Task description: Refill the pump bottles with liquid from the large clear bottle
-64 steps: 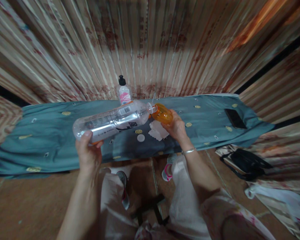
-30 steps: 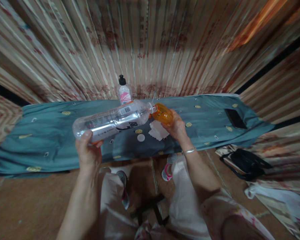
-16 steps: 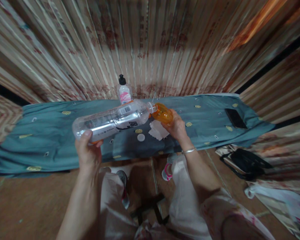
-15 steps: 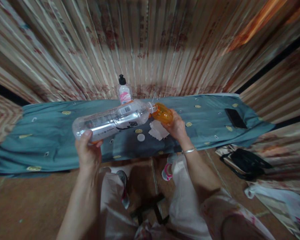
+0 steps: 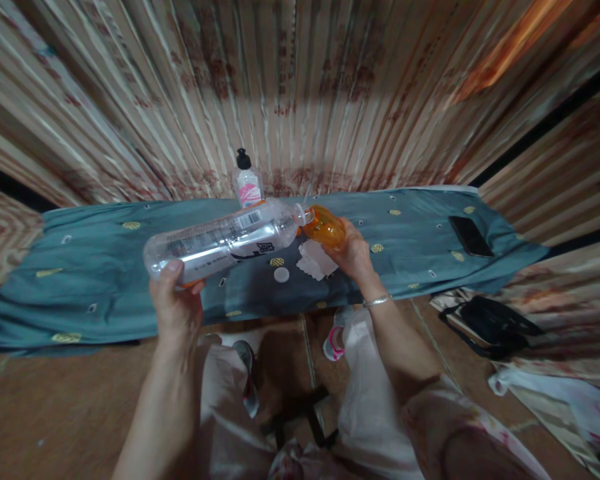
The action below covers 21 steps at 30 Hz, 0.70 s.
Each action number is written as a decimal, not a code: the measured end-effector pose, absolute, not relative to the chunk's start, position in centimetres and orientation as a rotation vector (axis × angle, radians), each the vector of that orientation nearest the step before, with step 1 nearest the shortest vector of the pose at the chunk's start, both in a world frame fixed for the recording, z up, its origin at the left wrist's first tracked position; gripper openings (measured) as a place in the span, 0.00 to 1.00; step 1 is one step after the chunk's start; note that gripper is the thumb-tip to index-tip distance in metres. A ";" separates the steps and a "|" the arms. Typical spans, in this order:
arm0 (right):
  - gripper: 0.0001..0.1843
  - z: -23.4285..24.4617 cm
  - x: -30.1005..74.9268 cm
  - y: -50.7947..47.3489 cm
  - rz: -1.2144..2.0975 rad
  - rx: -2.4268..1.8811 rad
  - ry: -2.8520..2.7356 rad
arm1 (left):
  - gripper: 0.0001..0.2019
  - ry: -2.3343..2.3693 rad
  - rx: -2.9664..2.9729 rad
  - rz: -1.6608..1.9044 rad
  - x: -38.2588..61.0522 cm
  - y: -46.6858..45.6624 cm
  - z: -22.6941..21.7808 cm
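Observation:
My left hand (image 5: 177, 300) is wrapped round the base of a large clear plastic bottle (image 5: 220, 243), which lies tilted almost level above the table with its neck to the right. The bottle's open mouth meets a small translucent orange bottle (image 5: 326, 227). My right hand (image 5: 355, 255) grips that orange bottle at its right end. Whether liquid passes between them I cannot make out. Beneath them, a white crumpled tissue-like piece (image 5: 316, 261) and a small whitish round disc (image 5: 281, 275) lie on the cloth.
Behind the clear bottle stands a bottle with a black top and pink label (image 5: 249, 183). The narrow table wears a teal pineapple-print cloth (image 5: 100, 267). A black phone (image 5: 470, 236) lies at the right end. Curtains hang close behind, and a dark bag (image 5: 490, 327) rests at lower right.
Almost nothing differs; both hands hold the two bottles mouth to mouth in the same pose, with only a slight shift of the view.

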State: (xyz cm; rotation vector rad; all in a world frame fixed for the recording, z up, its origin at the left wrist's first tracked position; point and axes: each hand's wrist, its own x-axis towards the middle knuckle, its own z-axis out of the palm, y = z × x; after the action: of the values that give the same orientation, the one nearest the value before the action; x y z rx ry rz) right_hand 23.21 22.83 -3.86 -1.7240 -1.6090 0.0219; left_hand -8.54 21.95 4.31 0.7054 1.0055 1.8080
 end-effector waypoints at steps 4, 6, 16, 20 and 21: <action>0.38 -3.6 23.1 22.8 0.026 -1.721 -1.608 | 0.16 0.991 0.724 1.791 -8.6 22.0 4.2; 0.35 -3.5 23.1 22.8 0.025 -1.708 -1.612 | 0.16 0.983 0.721 1.787 -8.7 22.0 4.2; 0.39 -4.1 23.3 22.9 -0.001 -1.711 -1.609 | 0.15 1.027 0.664 1.792 -8.5 21.9 4.5; 0.38 -3.8 23.1 22.9 0.000 -1.715 -1.608 | 0.14 1.018 0.658 1.784 -8.6 21.9 4.5; 0.38 -3.8 23.1 22.9 0.003 -1.717 -1.609 | 0.14 1.014 0.659 1.784 -8.6 21.9 4.5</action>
State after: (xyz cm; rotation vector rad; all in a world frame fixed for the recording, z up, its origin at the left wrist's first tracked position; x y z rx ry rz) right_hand 23.13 22.87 -3.84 -1.7172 -1.6088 0.0033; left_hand -8.59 21.87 4.45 0.6588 1.0145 1.7841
